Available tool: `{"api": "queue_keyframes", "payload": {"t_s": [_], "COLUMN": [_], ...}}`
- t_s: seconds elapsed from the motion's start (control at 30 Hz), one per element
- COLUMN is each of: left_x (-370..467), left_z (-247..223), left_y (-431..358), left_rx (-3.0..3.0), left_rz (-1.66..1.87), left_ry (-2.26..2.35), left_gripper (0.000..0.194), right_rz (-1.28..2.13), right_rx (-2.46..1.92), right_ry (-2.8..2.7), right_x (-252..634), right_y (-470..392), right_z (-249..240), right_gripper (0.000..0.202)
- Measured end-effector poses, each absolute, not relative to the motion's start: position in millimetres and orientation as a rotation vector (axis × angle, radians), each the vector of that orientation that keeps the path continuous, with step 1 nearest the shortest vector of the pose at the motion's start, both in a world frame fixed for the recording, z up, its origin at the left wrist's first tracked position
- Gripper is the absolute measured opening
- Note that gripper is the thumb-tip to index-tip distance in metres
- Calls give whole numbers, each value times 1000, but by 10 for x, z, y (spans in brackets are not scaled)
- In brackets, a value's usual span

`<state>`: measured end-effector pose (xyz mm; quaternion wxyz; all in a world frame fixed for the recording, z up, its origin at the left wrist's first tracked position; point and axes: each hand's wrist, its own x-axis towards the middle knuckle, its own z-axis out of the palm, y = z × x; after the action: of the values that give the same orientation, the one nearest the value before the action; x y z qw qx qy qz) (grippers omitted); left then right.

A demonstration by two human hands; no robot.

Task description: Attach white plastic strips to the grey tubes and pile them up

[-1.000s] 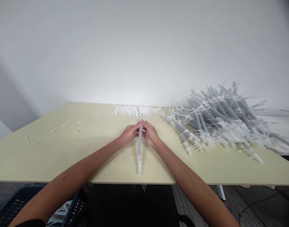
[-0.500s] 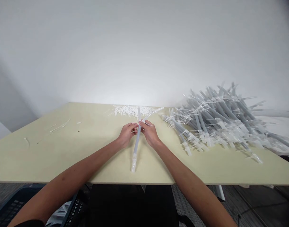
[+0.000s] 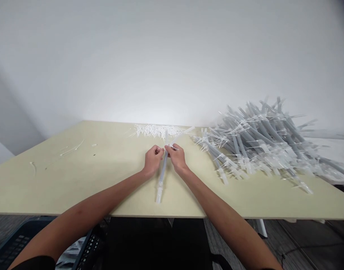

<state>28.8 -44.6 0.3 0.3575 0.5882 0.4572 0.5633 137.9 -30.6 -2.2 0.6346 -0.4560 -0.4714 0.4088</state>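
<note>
A grey translucent tube (image 3: 163,170) lies upright in view before me, with a clear wider sleeve (image 3: 159,192) on its near end. From its upper part a thin clear side tube (image 3: 184,132) slants away to the right. My right hand (image 3: 177,156) pinches the tube where the two meet, and a thin white tie end sticks out by its fingers. Just left of that joint, my left hand (image 3: 153,159) is closed with thumb against curled fingers; whatever it grips is too small to make out. White cable ties (image 3: 152,131) lie heaped behind the hands.
A large pile of similar tube assemblies (image 3: 262,138) covers the right of the table (image 3: 104,195). A few loose ties (image 3: 73,148) and small scraps lie at the left. Below the front edge stands a dark plastic basket (image 3: 87,249) with clear material inside.
My left hand has turned and curled into a tighter fist beside the joint. My right hand and the tube stay nearly in place.
</note>
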Motion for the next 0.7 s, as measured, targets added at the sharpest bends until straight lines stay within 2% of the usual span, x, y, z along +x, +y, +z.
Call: {"api": "queue_keyframes", "payload": {"t_s": [0.2,0.33,0.5,0.6,0.7], "left_x": [186,98,124,202,256], "left_z": [-45,-124,-194,-195,-210], "left_y": [-332,-106,277,412,399], "left_rx": [1677,2050,2568,2676,2697], "left_rz": [1241,1180,815,612,559], "left_ry": [1226,1362,1408,1376,1372], "left_gripper": [28,30,35,35,34], "right_rz": [1149,1190,1254,1251,1247], "right_rx": [-951,-875,-783,-781,-787], "right_ry": [-916,-789,-788,-777,-791], "right_x": [1539,1676,1693,1687,1705], "right_y": [-345,-328,-317,-331,-341], "right_z": [77,154,196,222,244], "right_gripper": [27,30,28,26,26]}}
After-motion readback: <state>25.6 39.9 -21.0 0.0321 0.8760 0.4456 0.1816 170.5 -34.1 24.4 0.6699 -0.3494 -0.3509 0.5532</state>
